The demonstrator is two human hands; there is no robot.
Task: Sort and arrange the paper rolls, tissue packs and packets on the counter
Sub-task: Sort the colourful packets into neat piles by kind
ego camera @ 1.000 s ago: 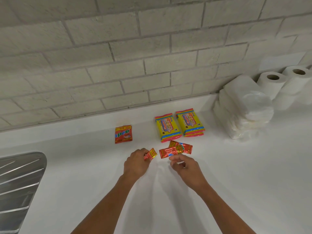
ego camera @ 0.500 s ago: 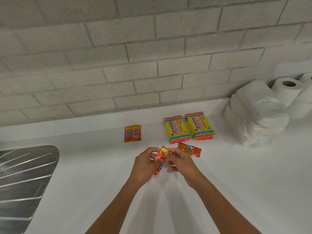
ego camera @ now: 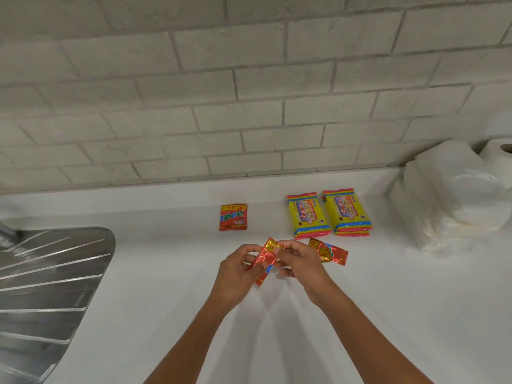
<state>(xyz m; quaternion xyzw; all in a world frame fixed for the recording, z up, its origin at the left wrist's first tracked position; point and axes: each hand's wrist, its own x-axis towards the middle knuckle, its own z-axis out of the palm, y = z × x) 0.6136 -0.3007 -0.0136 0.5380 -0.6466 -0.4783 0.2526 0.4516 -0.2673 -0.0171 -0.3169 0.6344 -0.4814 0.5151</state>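
A: White counter (ego camera: 138, 286) under a grey brick wall (ego camera: 249, 92). Steel drainboard (ego camera: 50, 286) at far left, ribbed. What's in hand?

B: Both hands meet over mid-counter. Left hand (ego camera: 235, 275) and right hand (ego camera: 302, 267) are closed together on red sachets (ego camera: 265, 261), fingers pinching from either side. Sachets stand tilted, top edge up toward the wall, lower end hanging below the fingers. How many are in the pinch I cannot tell; at least one, maybe two overlapped.

A: Off the counter?

B: Yes, lifted clear, held between the two hands.

A: Other loose ones?

B: One more crumpled sachet (ego camera: 331, 252) lies flat just right of the right hand, partly behind its knuckles. A flat red packet (ego camera: 233, 217) sits apart, nearer the wall, up and left of the hands.

A: Yellow ones?

B: Two yellow packs (ego camera: 328, 214) side by side, close together, near the wall, just beyond the hands. Each looks to be a small stack; edges of others show beneath.

A: Paper goods?

B: Tissue packs (ego camera: 454, 195) piled at far right against the wall, wrapped in clear film. One paper roll (ego camera: 498, 159) behind them, cut off by the frame edge.
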